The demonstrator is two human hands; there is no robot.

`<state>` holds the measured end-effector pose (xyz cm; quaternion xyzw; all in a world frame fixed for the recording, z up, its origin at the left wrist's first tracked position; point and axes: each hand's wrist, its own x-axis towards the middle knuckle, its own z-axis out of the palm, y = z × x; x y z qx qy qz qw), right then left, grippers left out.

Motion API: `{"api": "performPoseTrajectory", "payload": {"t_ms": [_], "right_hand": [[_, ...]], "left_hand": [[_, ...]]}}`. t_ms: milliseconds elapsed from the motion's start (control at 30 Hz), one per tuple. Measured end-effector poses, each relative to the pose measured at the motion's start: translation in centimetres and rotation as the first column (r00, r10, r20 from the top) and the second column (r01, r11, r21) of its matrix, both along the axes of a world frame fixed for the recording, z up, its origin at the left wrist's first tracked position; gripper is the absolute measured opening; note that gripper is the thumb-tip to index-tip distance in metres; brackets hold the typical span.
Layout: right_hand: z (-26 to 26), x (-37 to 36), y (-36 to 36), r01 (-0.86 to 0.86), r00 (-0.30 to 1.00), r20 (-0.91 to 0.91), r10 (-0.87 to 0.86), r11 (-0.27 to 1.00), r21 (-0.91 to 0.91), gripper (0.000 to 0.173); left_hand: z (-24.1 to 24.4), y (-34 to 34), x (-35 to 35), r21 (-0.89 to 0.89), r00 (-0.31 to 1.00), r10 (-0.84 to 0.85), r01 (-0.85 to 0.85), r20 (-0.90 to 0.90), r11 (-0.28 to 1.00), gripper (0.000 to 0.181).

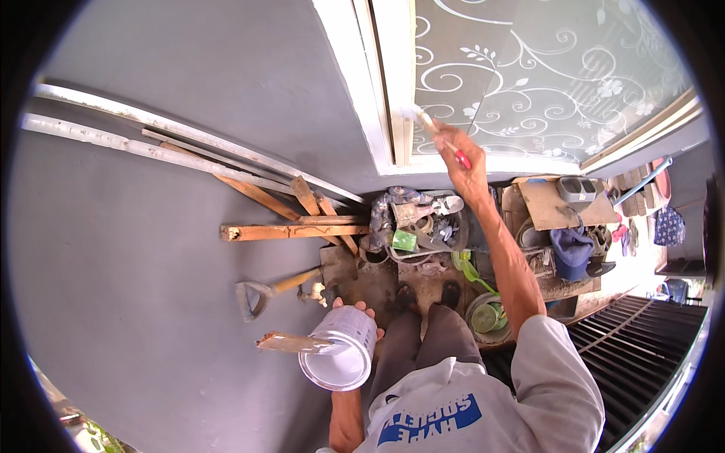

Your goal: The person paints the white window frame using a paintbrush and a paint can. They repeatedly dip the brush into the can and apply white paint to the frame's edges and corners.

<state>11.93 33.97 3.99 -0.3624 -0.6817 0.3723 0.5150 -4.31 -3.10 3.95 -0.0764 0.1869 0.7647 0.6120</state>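
My right hand grips a paintbrush with a red-tipped handle. Its bristles touch the lower left part of the white window frame, beside a frosted glass pane with white scroll patterns. Low on the left, my left hand supports an open paint can from beneath and behind, fingers wrapped round its far side. White paint coats the can's inside. A flat wooden stick stands in the can and leans out over its rim.
Below the window sits a tub heaped with tools and scraps. Timber pieces and white pipes lean along the grey wall. A D-handled shovel and a tap are near the can. A blue cap hangs right, above a metal grille.
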Motion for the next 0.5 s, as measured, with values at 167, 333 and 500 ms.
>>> {"api": "performPoseTrajectory", "payload": {"t_ms": [167, 333, 500], "right_hand": [[0.1, -1.2, -0.3, -0.062, 0.997, 0.043, 0.060, 0.997, 0.040, 0.013], [-2.0, -1.9, -1.0, -0.010, 0.999, 0.044, 0.002, 0.980, 0.198, 0.013], [-1.5, -1.7, -1.0, 0.005, 0.999, 0.041, -0.011, 0.989, 0.149, 0.012]], "left_hand": [[-1.1, 0.1, -0.4, 0.116, 0.995, -0.036, 0.025, 0.096, 0.993, 0.067], [0.3, 0.2, 0.3, 0.017, 0.994, 0.000, -0.002, 0.110, 1.000, 0.062], [0.6, -0.2, 0.2, 0.045, 0.991, -0.017, 0.011, 0.134, 0.999, 0.060]]}}
